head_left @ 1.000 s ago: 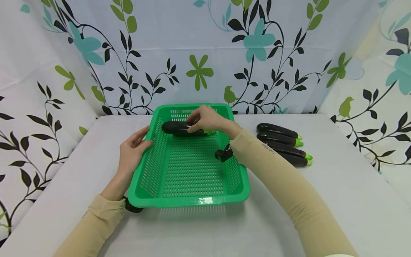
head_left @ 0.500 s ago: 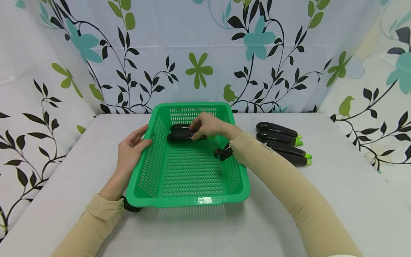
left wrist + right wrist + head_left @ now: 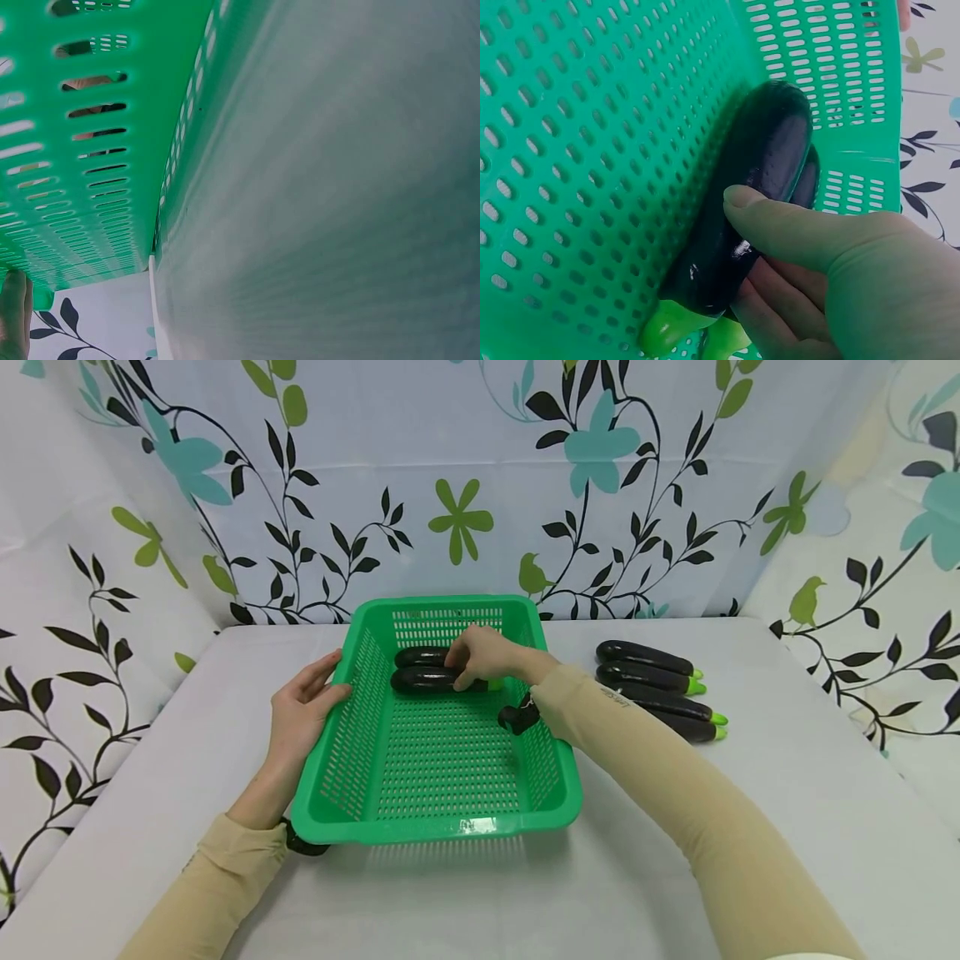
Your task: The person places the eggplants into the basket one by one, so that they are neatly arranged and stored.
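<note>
Two glossy dark eggplants lie side by side at the far end of a green slotted plastic basket (image 3: 480, 828). My right hand (image 3: 483, 656) grips the nearer eggplant (image 3: 420, 681). In the right wrist view the thumb presses on top of this eggplant (image 3: 757, 157), and the other fingers sit behind it by its green cap. Partly hidden behind my hand is the farther eggplant (image 3: 418, 656). My left hand (image 3: 296, 706) rests against the basket's left side, fingers and thumb at the rim. One of its fingers (image 3: 13, 311) shows outside the wall in the left wrist view.
Several more eggplants (image 3: 648, 678) lie in a row on the white table (image 3: 780, 760), right of the basket, green caps pointing right. A floral-patterned curtain (image 3: 465, 443) hangs behind and along both sides. The right forearm crosses the basket's right rim.
My right hand has brought its eggplant slightly toward me and down, so the farther one now shows behind it. The left hand has stayed at the basket's side.
</note>
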The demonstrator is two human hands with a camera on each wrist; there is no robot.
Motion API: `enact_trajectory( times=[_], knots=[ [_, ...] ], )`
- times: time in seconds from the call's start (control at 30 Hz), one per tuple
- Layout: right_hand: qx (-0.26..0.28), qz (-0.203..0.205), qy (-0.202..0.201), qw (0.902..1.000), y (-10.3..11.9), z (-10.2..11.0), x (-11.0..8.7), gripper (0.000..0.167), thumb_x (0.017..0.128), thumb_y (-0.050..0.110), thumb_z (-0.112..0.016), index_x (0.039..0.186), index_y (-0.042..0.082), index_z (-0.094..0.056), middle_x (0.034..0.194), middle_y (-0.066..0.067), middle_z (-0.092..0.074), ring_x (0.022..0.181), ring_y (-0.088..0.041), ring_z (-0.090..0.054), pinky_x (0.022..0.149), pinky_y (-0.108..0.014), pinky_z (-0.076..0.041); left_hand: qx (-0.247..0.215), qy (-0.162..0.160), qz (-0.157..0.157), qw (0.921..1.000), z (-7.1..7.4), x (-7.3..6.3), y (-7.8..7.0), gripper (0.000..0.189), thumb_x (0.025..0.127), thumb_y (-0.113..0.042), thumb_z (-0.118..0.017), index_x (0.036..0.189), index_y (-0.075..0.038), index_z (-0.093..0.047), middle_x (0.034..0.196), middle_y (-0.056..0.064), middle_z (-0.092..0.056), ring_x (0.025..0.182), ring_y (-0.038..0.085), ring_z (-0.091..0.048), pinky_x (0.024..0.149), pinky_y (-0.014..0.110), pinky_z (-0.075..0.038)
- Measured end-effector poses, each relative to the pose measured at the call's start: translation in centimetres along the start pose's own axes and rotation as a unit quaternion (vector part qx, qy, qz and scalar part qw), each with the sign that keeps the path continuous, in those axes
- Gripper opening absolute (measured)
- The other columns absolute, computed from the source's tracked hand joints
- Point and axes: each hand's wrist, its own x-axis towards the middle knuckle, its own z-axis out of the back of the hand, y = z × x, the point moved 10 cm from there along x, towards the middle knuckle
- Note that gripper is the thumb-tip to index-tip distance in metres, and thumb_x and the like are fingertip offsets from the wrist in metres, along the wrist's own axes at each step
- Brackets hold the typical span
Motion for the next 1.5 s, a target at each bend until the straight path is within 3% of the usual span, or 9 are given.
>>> enact_trajectory(
  times=[0.7,1.0,1.23,1.5],
  knots=[
    [0.027,0.019,-0.034,0.9989,-0.2,0.4,0.1,0.035,0.088,0.001,-0.074,0.123,0.0,-0.068,0.119,-0.011,-0.069,0.112,-0.024,-0.063,0.091,-0.03,-0.053,-0.002,-0.005,0.005,1.0,0.0,-0.1,0.4,0.051,0.096,-0.01,-0.063,0.146,-0.011,-0.052,0.149,0.008,-0.053,0.1,-0.011,-0.061,0.079,0.009,-0.05],
    [0.101,0.029,-0.073,0.9918,0.7,1.9,-0.5,0.032,0.089,0.008,-0.075,0.12,0.002,-0.07,0.119,-0.013,-0.07,0.11,-0.022,-0.064,0.091,-0.031,-0.053,-0.002,-0.004,0.006,1.0,0.0,-0.2,0.7,0.052,0.096,-0.01,-0.064,0.146,-0.009,-0.052,0.149,0.011,-0.052,0.099,-0.01,-0.061,0.078,0.009,-0.051],
    [0.111,0.051,-0.085,0.9888,3.9,5.0,-2.4,0.029,0.091,0.013,-0.074,0.119,0.006,-0.07,0.12,-0.01,-0.07,0.111,-0.018,-0.064,0.095,-0.03,-0.051,-0.005,-0.005,0.005,1.0,-0.1,-0.2,0.6,0.051,0.095,-0.009,-0.064,0.146,-0.01,-0.053,0.148,0.01,-0.053,0.099,-0.011,-0.061,0.078,0.009,-0.051],
    [0.099,0.081,-0.111,0.9855,6.5,9.0,-7.3,0.031,0.09,0.015,-0.075,0.119,0.005,-0.07,0.115,-0.007,-0.072,0.107,-0.017,-0.067,0.095,-0.03,-0.052,0.0,-0.001,-0.008,1.0,0.0,0.0,-0.1,0.052,0.095,-0.009,-0.064,0.146,-0.009,-0.052,0.148,0.013,-0.052,0.099,-0.011,-0.061,0.078,0.01,-0.051]
  ],
)
